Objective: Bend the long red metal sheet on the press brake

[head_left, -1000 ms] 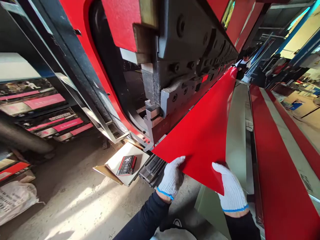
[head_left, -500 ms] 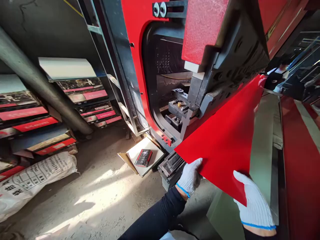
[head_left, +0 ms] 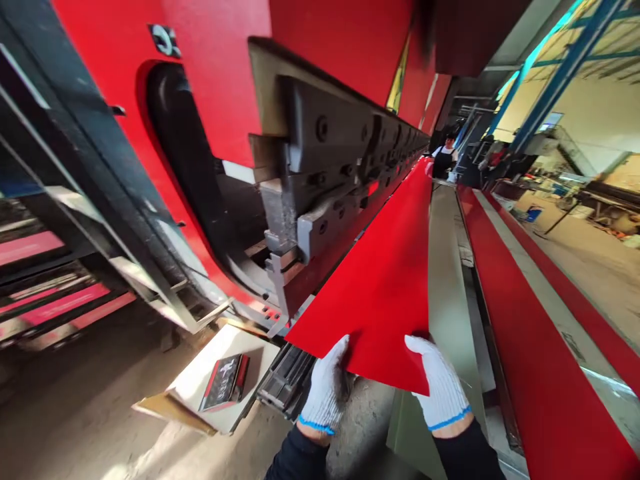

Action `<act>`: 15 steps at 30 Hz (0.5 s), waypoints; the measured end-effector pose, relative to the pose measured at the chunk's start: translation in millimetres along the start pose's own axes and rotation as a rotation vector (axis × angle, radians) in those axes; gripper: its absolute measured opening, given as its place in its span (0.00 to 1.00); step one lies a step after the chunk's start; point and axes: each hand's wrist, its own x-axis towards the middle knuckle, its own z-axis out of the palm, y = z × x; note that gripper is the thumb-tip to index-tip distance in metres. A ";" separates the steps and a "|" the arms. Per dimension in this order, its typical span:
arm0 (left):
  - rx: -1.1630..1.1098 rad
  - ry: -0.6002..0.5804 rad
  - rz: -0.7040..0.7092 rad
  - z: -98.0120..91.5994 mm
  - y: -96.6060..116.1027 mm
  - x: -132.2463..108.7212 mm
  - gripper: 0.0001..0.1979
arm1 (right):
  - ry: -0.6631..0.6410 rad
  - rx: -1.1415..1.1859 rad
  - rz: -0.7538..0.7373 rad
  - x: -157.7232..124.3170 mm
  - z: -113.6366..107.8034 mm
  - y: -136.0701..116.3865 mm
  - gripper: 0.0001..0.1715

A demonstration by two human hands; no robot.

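Because the long red sheet (head_left: 380,287) is thin and glossy, much depends on how it is held at its near end. The left hand (head_left: 326,387), in a white knit glove with a blue cuff, grips the sheet's lower edge, and the right hand (head_left: 440,383), gloved alike, clenches the near corner. The sheet runs from these 2 hands along the front of the red press brake (head_left: 215,67), its upper edge just below the steel punch holder (head_left: 325,200). Whether that edge sits in the die, I cannot tell. Its far end reaches a co-worker (head_left: 445,160), whose hands are too small to make out.

A span this long can flex, so uneven lifting at the 2 ends could skew the edge against the tooling and leave a crooked bend. Dragging it over the steel could scratch the paint, and the smooth surface could slip through knit gloves, letting a sharp corner swing. Any ram travel would make fingers near the tooling the gravest risk. Loose die sections (head_left: 286,383) just beside the left hand are a further snag for the sheet's corner or a stray step, and a second red panel (head_left: 525,320) lies close beyond the grey-green desk (head_left: 450,287).
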 end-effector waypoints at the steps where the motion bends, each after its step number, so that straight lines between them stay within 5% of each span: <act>1: 0.002 0.009 -0.001 2.8 1.9 -1.2 0.16 | -0.016 0.021 0.011 0.2 -0.9 0.3 0.18; 8: 0.016 0.074 -0.065 16.8 10.7 -11.8 0.14 | 0.051 -0.025 -0.046 2.3 -11.5 8.4 0.16; 15: 0.029 -0.011 -0.024 -3.7 3.6 7.4 0.17 | 0.008 0.074 -0.139 3.2 -11.4 14.3 0.13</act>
